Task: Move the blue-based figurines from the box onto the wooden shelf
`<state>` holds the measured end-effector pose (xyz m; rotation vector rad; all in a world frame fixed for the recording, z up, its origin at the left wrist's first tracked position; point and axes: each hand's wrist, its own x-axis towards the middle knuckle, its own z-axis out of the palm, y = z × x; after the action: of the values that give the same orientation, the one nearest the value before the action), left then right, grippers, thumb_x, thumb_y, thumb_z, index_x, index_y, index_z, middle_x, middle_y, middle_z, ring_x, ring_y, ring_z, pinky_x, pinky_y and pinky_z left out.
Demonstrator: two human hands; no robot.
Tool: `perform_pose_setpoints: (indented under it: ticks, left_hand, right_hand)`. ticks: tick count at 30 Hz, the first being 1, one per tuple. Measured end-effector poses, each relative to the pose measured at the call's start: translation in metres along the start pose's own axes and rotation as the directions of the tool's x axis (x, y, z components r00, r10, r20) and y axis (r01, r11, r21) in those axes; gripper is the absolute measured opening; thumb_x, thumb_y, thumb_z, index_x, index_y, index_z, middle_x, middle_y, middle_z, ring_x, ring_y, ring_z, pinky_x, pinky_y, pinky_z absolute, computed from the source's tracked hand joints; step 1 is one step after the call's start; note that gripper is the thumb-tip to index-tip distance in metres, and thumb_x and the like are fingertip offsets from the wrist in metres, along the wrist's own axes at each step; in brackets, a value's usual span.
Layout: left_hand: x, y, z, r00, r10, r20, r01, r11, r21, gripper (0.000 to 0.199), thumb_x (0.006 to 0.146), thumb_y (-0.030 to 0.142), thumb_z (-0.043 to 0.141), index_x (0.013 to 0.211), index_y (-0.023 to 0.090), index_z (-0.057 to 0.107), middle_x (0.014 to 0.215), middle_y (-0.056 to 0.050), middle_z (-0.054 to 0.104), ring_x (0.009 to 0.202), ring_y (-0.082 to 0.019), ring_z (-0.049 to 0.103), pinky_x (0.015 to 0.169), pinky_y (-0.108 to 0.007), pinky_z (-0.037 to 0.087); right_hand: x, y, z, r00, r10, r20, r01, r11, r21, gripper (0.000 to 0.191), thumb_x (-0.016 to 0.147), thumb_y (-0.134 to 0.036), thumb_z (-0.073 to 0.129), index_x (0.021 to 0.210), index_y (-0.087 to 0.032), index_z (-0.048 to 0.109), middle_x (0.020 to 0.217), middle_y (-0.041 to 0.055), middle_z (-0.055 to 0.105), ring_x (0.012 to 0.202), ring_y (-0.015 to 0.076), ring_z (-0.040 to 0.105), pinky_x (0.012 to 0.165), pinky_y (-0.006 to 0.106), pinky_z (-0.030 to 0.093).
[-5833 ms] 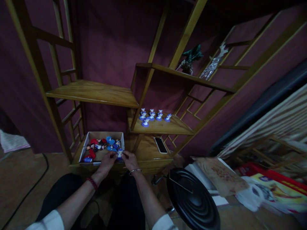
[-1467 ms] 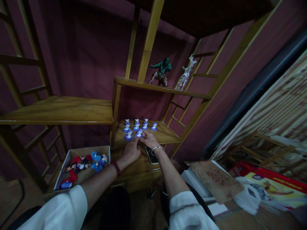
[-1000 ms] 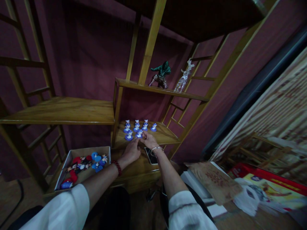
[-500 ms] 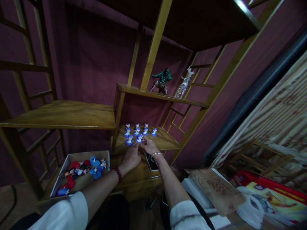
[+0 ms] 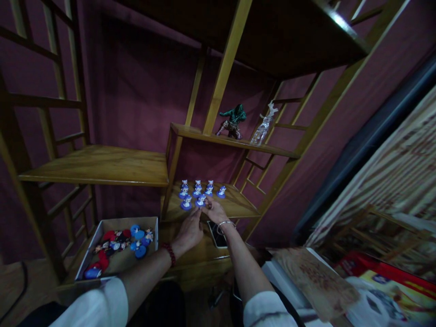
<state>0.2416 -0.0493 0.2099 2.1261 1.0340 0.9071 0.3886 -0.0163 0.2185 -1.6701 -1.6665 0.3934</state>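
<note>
Both of my hands meet at a small purple-and-white figurine in the front row on the lower wooden shelf. My right hand pinches it from the right side. The closed fingers of my left hand reach its base from the front left. Another purple-and-white figurine stands just to its left. Behind them several matching figurines stand upright in rows, with one more figurine at the right.
An open cardboard box at the lower left holds red and blue figurines. Beside my right wrist lies a phone. On the upper shelf stand a green-hooded figure and a clear deer ornament. Wooden uprights frame the shelf.
The view has shifted slightly, so everything appears a little lower and farther right. Both hands stay at the same figurine, and the figurine rows look unchanged.
</note>
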Motion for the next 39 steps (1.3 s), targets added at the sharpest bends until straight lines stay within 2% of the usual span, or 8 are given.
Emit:
perform_pose_setpoints:
  ticks: [4, 8, 15, 19, 23, 27, 32, 39]
  left_hand:
    - [-0.009, 0.003, -0.005, 0.996, 0.069, -0.048, -0.070, 0.997, -0.028, 0.051, 0.068, 0.005, 0.038, 0.118, 0.010, 0.044, 0.128, -0.009, 0.040, 0.119, -0.015, 0.035, 0.102, -0.028, 0.026]
    - [-0.016, 0.002, -0.009, 0.995, 0.053, -0.088, -0.054, 0.999, 0.001, 0.040, 0.069, 0.005, 0.038, 0.105, 0.012, 0.054, 0.117, -0.009, 0.051, 0.109, -0.015, 0.045, 0.098, -0.029, 0.033]
    - [-0.027, -0.004, -0.016, 0.990, 0.057, -0.127, -0.065, 0.996, -0.061, 0.034, 0.066, 0.000, 0.038, 0.087, 0.014, 0.061, 0.107, -0.005, 0.058, 0.098, -0.011, 0.052, 0.091, -0.023, 0.038]
    - [-0.039, -0.006, -0.024, 0.995, 0.061, -0.081, -0.067, 0.995, -0.072, 0.033, 0.066, 0.000, 0.038, 0.083, 0.016, 0.061, 0.100, -0.004, 0.060, 0.093, -0.011, 0.054, 0.085, -0.022, 0.040]
    - [-0.054, -0.018, -0.030, 1.000, 0.007, -0.009, -0.007, 1.000, 0.021, 0.030, 0.068, 0.002, 0.038, 0.083, 0.017, 0.060, 0.089, -0.003, 0.062, 0.084, -0.011, 0.055, 0.078, -0.022, 0.041]
    - [-0.071, -0.040, -0.036, 0.985, -0.164, 0.048, 0.155, 0.977, 0.148, 0.026, 0.075, 0.011, 0.036, 0.082, 0.015, 0.060, 0.086, -0.006, 0.063, 0.081, -0.014, 0.057, 0.072, -0.023, 0.041]
    - [-0.090, -0.073, -0.041, 0.949, -0.303, 0.091, 0.276, 0.934, 0.229, 0.030, 0.076, 0.012, 0.035, 0.094, 0.016, 0.058, 0.096, -0.006, 0.062, 0.088, -0.014, 0.056, 0.075, -0.022, 0.040]
    - [-0.116, -0.105, -0.044, 0.925, -0.360, 0.121, 0.325, 0.915, 0.241, 0.030, 0.079, 0.016, 0.033, 0.096, 0.013, 0.058, 0.093, -0.010, 0.063, 0.084, -0.015, 0.059, 0.070, -0.022, 0.043]
  right_hand:
    - [-0.002, 0.002, 0.002, 0.999, 0.033, -0.041, -0.031, 0.997, 0.066, 0.047, 0.063, -0.024, 0.060, 0.109, -0.023, 0.050, 0.099, 0.0006, 0.060, 0.091, 0.0138, 0.055, 0.083, 0.028, 0.042]
    - [-0.008, 0.002, 0.005, 0.985, 0.059, -0.164, -0.023, 0.976, 0.216, 0.045, 0.064, -0.026, 0.057, 0.108, -0.018, 0.051, 0.095, 0.0037, 0.061, 0.085, 0.0137, 0.056, 0.081, 0.030, 0.044]
    - [-0.037, -0.012, 0.009, 0.879, 0.180, -0.442, 0.018, 0.913, 0.407, 0.037, 0.067, -0.035, 0.052, 0.095, -0.012, 0.055, 0.086, 0.0085, 0.064, 0.076, 0.0159, 0.058, 0.073, 0.031, 0.046]
    - [-0.070, -0.033, 0.026, 0.850, 0.169, -0.499, 0.083, 0.892, 0.444, 0.030, 0.072, -0.039, 0.047, 0.085, -0.014, 0.058, 0.072, 0.0053, 0.063, 0.066, 0.0147, 0.057, 0.065, 0.028, 0.046]
    - [-0.102, -0.053, 0.064, 0.905, 0.121, -0.408, 0.082, 0.892, 0.445, 0.026, 0.074, -0.037, 0.045, 0.077, -0.016, 0.058, 0.063, 0.0028, 0.060, 0.058, 0.0131, 0.054, 0.058, 0.025, 0.044]
    - [-0.120, -0.063, 0.109, 0.948, 0.090, -0.304, 0.059, 0.891, 0.449, 0.024, 0.075, -0.035, 0.043, 0.076, -0.017, 0.058, 0.069, 0.0031, 0.061, 0.066, 0.0142, 0.056, 0.063, 0.025, 0.046]
    - [-0.124, -0.063, 0.150, 0.969, 0.118, -0.219, -0.015, 0.907, 0.421, 0.023, 0.075, -0.034, 0.040, 0.076, -0.018, 0.057, 0.072, 0.0036, 0.061, 0.070, 0.0148, 0.057, 0.067, 0.026, 0.046]
    - [-0.129, -0.052, 0.195, 0.984, 0.144, -0.105, -0.106, 0.947, 0.303, 0.021, 0.074, -0.029, 0.039, 0.077, -0.020, 0.057, 0.076, 0.0024, 0.063, 0.074, 0.0144, 0.057, 0.071, 0.026, 0.045]
